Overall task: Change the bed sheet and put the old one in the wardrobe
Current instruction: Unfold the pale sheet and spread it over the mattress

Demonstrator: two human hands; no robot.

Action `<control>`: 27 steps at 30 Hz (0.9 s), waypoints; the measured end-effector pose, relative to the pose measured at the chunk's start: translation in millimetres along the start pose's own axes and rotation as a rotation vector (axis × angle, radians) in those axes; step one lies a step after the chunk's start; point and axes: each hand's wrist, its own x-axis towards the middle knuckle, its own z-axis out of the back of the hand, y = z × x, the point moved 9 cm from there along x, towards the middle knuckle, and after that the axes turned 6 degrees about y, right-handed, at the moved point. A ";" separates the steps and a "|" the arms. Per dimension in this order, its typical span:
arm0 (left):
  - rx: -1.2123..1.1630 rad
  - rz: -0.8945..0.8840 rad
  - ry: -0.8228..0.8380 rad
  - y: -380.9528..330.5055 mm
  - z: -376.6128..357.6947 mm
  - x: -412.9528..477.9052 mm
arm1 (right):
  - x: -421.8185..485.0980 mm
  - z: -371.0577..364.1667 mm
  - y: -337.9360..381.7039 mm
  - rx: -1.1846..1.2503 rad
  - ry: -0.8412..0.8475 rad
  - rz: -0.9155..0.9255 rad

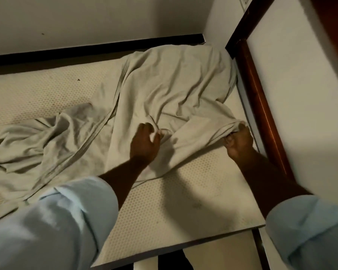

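A crumpled pale grey-green bed sheet (164, 84) lies loose across the mattress (174, 207), whose honeycomb-patterned cream cover is bare in front and at the left. My left hand (144, 143) grips a fold near the sheet's middle. My right hand (239, 139) grips a bunched edge of the sheet close to the bed's right side. Both forearms reach forward out of rolled-up light blue sleeves.
A dark wooden bed frame rail (261, 106) runs along the right side, with a white wall panel beyond it. A white wall with a black strip (86, 48) bounds the far side. The mattress's near corner (261, 225) overhangs the floor.
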 end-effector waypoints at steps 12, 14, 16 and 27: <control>-0.298 0.342 0.434 -55.3 -97.7 -12.5 | -29.0 -64.0 3.2 -0.032 0.269 -0.065; -0.497 0.550 0.495 -52.2 -91.7 -10.3 | -30.7 -48.5 -15.4 -0.138 0.223 -0.144; -0.776 0.797 0.531 -48.8 -87.2 -16.6 | -39.7 -42.9 -43.2 -0.273 0.264 -0.260; -1.207 1.043 0.916 -67.9 -62.8 -30.6 | -83.8 -83.3 -130.1 -0.323 0.604 -0.417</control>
